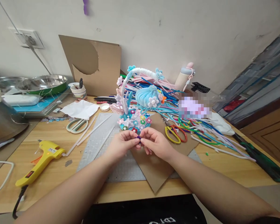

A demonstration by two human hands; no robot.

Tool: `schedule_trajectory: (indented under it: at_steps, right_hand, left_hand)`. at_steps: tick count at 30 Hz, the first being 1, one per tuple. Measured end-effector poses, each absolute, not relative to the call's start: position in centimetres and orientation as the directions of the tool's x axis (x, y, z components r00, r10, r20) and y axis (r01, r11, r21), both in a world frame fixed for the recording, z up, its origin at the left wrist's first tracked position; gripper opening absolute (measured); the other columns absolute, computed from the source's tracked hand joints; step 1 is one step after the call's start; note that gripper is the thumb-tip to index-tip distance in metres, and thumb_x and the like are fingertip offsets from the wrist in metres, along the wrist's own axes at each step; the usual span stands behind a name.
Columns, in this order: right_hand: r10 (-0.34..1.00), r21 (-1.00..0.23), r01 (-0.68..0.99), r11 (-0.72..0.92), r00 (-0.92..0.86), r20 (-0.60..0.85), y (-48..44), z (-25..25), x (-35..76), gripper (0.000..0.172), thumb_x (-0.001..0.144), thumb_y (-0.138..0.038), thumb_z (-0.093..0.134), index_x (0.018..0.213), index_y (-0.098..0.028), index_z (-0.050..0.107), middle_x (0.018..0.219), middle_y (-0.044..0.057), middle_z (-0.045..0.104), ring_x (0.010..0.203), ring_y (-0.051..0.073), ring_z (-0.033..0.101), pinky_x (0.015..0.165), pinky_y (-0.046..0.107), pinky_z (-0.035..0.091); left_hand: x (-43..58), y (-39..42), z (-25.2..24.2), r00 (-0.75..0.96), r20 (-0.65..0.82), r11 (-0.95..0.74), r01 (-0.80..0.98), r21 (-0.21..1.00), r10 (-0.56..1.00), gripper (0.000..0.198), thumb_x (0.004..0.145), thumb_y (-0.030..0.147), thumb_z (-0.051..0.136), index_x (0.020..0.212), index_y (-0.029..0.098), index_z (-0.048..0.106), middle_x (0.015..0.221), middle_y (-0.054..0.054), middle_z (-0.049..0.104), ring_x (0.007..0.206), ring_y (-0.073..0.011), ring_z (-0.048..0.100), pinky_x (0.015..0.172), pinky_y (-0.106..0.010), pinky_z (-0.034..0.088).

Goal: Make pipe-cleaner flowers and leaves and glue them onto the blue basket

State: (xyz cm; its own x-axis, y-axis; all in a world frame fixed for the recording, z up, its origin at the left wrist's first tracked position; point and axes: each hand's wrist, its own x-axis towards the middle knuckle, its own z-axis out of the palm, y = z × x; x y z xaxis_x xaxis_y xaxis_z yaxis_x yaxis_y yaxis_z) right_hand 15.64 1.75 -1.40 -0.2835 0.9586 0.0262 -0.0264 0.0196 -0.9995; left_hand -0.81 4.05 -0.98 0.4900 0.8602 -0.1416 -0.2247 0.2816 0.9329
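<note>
Both hands meet over the middle of the table. My left hand (124,143) and my right hand (156,143) pinch a small dark purple piece (138,137) between thumbs and fingers. Just behind them stands a fuzzy craft piece: a blue round base (121,125) covered with small coloured flowers, a curved white and blue stem (140,71), and a pleated light-blue hanging shape (146,97) with flowers on its side. Beneath my hands lie a brown cardboard sheet (154,174) and a grey cutting mat (123,171).
A yellow glue gun (42,161) lies at the left, near green-handled scissors (77,126) and a white cup (78,91). Yellow and red scissors (175,134) lie right of my hands. Many pipe cleaners (207,133) spread behind and right. Cardboard (109,68) leans on the wall.
</note>
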Motion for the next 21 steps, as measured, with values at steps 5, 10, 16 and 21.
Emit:
schedule_trajectory:
  at_steps: [5,10,16,21]
  right_hand:
    - [0.94,-0.973,0.098,0.21,-0.295,0.174,1.71,-1.55,16.28,0.008,0.083,-0.025,0.058,0.086,-0.018,0.055,0.068,-0.003,0.058,0.048,0.006,0.052,0.045,0.018,0.042]
    - [0.942,-0.973,0.114,0.201,-0.296,0.16,1.8,-1.77,16.38,0.008,0.083,-0.026,0.058,0.084,-0.018,0.056,0.062,-0.004,0.056,0.044,0.005,0.05,0.043,0.017,0.04]
    - [0.965,-0.982,0.118,0.149,-0.235,0.118,1.68,-1.83,15.74,0.009,0.076,-0.023,0.061,0.081,-0.018,0.055,0.066,-0.003,0.059,0.046,0.006,0.051,0.041,0.016,0.042]
    - [0.957,-0.974,0.154,0.168,-0.261,0.124,1.43,-1.51,15.8,0.008,0.078,-0.022,0.058,0.084,-0.018,0.055,0.067,-0.002,0.059,0.047,0.006,0.051,0.044,0.017,0.043]
  left_hand:
    - [-1.06,4.22,-1.18,0.541,-0.191,0.396,-0.292,0.871,0.819,0.025,0.065,0.024,0.078,0.073,0.013,0.057,0.06,0.001,0.064,0.05,-0.0082,0.059,0.055,-0.02,0.049]
    - [-1.23,4.26,-1.15,0.626,-0.221,0.504,-0.319,0.803,0.748,0.023,0.067,0.021,0.077,0.074,0.012,0.057,0.059,0.0,0.064,0.05,-0.0074,0.059,0.054,-0.018,0.049]
    - [-1.3,4.32,-1.26,0.649,-0.238,0.546,-0.324,0.772,0.722,0.026,0.065,0.02,0.079,0.073,0.013,0.055,0.062,-0.001,0.066,0.051,-0.008,0.061,0.053,-0.017,0.05]
    - [-1.26,4.2,-1.05,0.646,-0.24,0.546,-0.327,0.771,0.725,0.028,0.065,0.019,0.079,0.073,0.013,0.054,0.061,0.0,0.065,0.05,-0.008,0.061,0.052,-0.017,0.05]
